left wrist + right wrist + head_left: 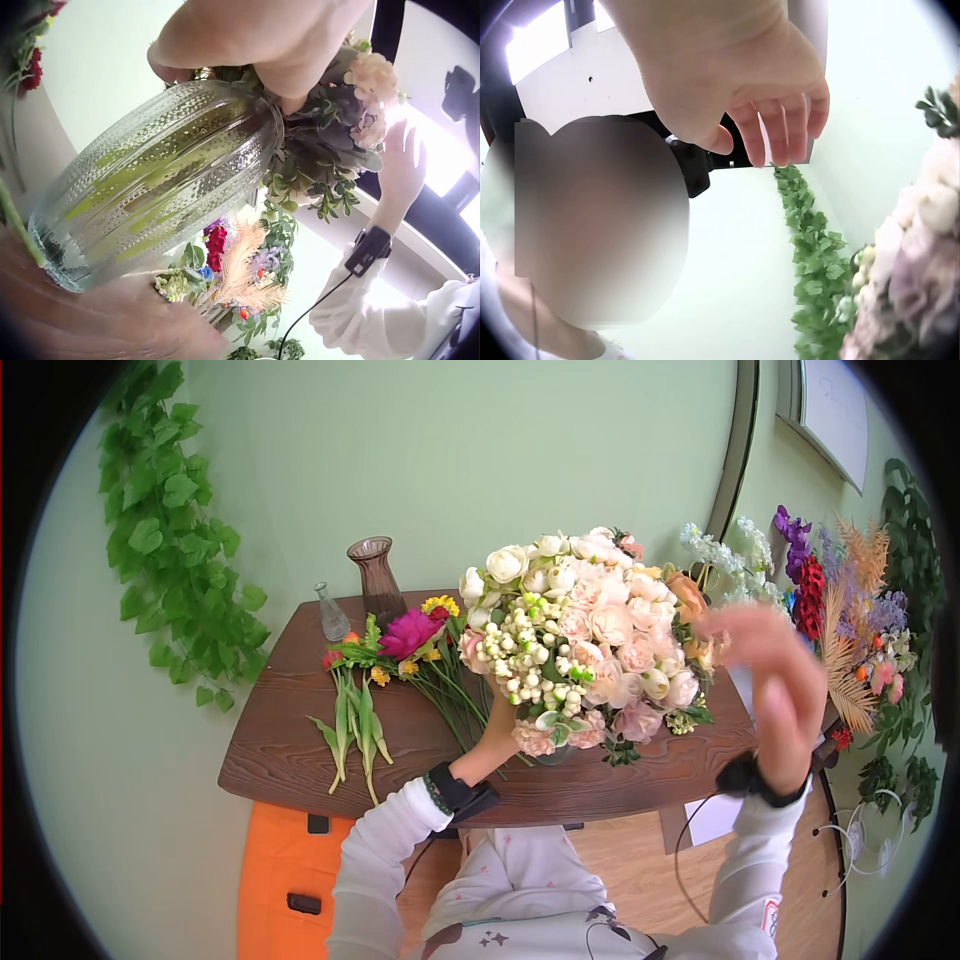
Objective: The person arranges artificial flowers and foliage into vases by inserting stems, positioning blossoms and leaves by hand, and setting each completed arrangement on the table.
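Your left hand (255,37) holds the top of the clear vase (154,176), with the thumb at the rim and the other fingers bent round the far side. The clear vase stands on the brown worktop (300,755), and green stems show through its bumpy glass. A big bunch of flowers (610,622), cream, peach and pink with white berries, sits in the top of the vase and hides most of that hand from the head view.

Your right hand (785,705) is up in the air near the right side of the bunch. Its fingers are loose and a little bent, and the right wrist view shows a gap between them and the flowers.

To the left of the bunch, loose tulips (350,725) and a bright pink flower (411,633) lie on the worktop. Behind them stand a small clear bottle (332,616) and a tall brown glass vase (379,582). A leafy green vine (165,510) hangs on the left wall. More bright flowers (850,600) are over on the right.
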`<state>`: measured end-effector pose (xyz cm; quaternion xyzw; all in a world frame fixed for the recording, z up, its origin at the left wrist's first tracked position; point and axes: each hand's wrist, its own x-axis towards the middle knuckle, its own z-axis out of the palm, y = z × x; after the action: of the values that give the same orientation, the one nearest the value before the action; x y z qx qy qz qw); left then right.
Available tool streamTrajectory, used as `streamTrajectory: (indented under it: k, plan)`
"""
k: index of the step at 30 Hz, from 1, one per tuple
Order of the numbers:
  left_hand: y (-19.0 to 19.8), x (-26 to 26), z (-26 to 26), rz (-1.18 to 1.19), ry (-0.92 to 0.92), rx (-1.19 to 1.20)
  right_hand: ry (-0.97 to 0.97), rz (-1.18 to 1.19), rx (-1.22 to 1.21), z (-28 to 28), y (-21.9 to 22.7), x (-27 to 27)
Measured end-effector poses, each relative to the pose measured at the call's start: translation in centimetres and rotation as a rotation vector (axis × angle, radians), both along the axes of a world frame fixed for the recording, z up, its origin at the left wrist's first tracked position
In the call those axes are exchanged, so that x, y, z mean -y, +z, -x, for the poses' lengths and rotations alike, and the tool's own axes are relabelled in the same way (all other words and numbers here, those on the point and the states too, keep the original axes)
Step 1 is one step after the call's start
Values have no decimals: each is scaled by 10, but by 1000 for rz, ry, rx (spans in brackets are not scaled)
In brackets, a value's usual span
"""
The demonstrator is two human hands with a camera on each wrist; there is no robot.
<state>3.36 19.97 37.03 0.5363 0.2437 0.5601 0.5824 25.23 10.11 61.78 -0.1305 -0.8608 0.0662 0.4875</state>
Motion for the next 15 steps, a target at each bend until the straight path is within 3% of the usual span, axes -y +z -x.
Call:
streamTrajectory:
  k: [2,3,6,7,9,11,12,14,15]
  plan:
    - [5,6,-3,-53,186,-24,168,119,18,-12,-33,8]
    - [13,14,-3,-143,250,-60,202,196,140,-17,-46,12]
    - [22,23,-4,-289,352,-15,219,286,331,-20,-88,12]
    - [34,32,-5,-261,338,38,182,426,413,-21,-109,9]
    - [31,32,-1,-299,397,-64,150,570,497,-21,-138,-7]
    - [23,33,-2,-387,462,-138,-128,766,415,-19,-164,-23]
    - [24,36,-4,-382,462,-142,-125,771,413,-16,-186,-36]
    - [29,44,-9,-394,510,-185,-295,603,-137,-9,-226,-59]
    - [29,45,-11,-393,511,-186,-293,604,-138,-8,-227,-64]
